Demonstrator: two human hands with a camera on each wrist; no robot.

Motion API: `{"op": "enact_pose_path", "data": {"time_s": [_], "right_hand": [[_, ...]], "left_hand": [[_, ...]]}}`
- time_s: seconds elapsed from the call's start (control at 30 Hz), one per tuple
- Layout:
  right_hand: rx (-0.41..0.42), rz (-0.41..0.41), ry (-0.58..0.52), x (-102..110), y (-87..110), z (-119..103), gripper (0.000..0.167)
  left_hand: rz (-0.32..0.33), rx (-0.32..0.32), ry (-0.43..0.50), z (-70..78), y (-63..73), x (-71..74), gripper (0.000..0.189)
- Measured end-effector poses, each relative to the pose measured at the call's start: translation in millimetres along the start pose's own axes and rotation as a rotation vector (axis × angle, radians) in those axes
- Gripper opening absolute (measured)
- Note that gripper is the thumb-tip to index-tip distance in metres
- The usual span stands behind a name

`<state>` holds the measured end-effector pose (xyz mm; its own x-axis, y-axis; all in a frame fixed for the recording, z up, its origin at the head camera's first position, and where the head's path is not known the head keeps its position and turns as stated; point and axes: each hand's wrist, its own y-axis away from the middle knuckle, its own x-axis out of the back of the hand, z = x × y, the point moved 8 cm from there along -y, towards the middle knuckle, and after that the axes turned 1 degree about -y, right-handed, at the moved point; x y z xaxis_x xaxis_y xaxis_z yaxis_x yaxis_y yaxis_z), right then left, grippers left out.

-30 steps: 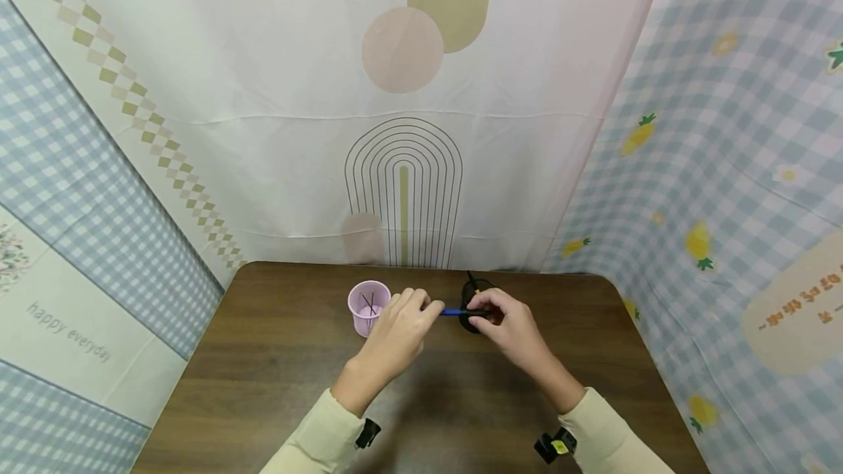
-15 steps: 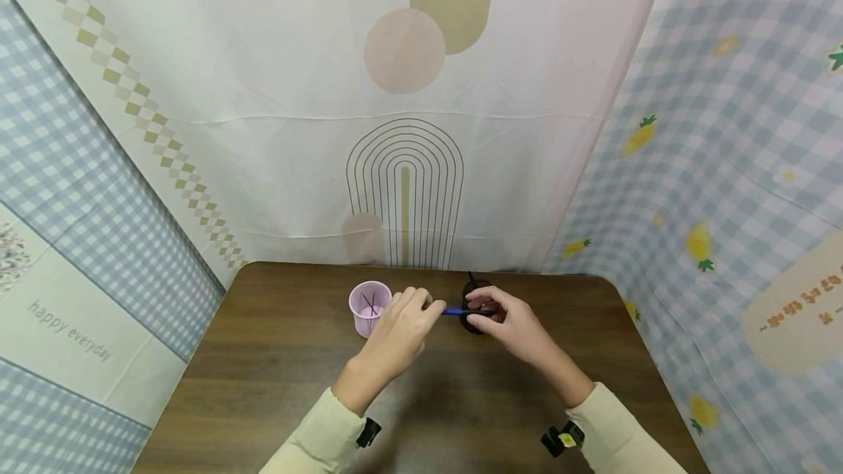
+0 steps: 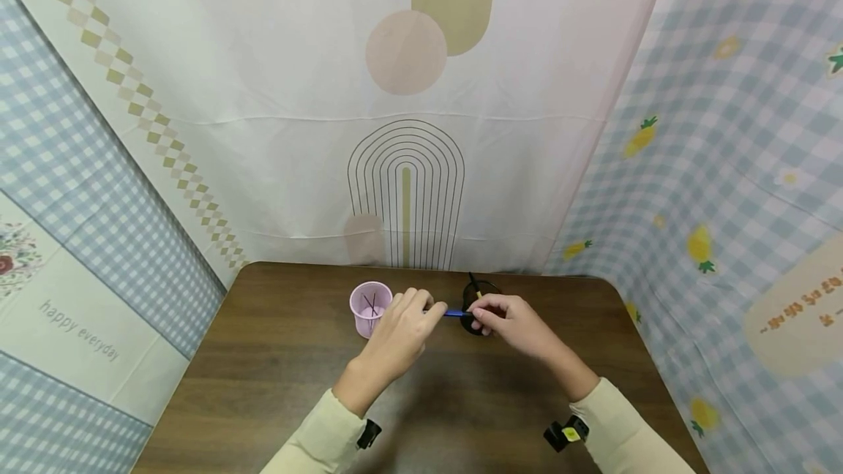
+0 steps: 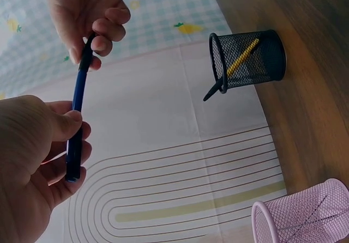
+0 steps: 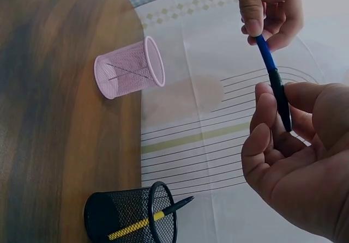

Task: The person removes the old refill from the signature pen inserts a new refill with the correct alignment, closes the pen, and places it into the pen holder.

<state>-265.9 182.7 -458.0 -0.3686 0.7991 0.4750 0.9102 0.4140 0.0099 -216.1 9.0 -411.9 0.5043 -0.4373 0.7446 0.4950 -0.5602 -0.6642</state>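
A slim pen [image 3: 454, 313] with a blue barrel and a dark, pointed front end is held level between both hands above the table. My left hand [image 3: 398, 328] pinches the blue barrel, its thumb lying along it in the left wrist view. At the dark end, my right hand [image 3: 516, 328] holds the pen between thumb and fingers; the pointed tip [image 5: 287, 124] shows among them in the right wrist view. Beyond the right hand stands a black mesh pen cup [image 4: 270, 63], partly hidden from the head camera. A yellow pen [image 4: 242, 56] with a black end leans inside it.
A pink mesh cup [image 3: 360, 322] stands just left of my left hand, with thin dark crossing lines showing in it. The brown wooden table [image 3: 276, 371] runs back to a white patterned cloth [image 3: 296, 189]. Checked cloth [image 3: 691, 189] hangs at the right side.
My right hand's fingers, looser around the pen's dark end before, have closed in and moved slightly left, covering more of that end. The left hand stays nearly in place.
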Motion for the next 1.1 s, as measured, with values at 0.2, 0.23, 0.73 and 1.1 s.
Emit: {"op": "enact_pose_path", "data": {"time_s": [0.2, 0.23, 0.73, 1.1], "right_hand": [[0.017, 0.037, 0.014, 1.3, 0.5, -0.8, 0.017], [0.018, 0.048, 0.018, 1.9, 0.6, -0.8, 0.015], [0.039, 0.208, 0.048, 5.1, 5.9, -6.8, 0.013], [0.161, 0.339, 0.163, 4.1, 15.1, -14.1, 0.022]], "left_hand": [[-0.004, -0.002, -0.007, 0.3, 0.3, -1.5, 0.029], [-0.007, -0.001, -0.007, 0.2, 0.4, -1.8, 0.029], [-0.043, 0.028, 0.044, -2.3, 1.5, -6.3, 0.027], [-0.049, 0.031, 0.063, -5.2, 2.6, -11.1, 0.032]]}}
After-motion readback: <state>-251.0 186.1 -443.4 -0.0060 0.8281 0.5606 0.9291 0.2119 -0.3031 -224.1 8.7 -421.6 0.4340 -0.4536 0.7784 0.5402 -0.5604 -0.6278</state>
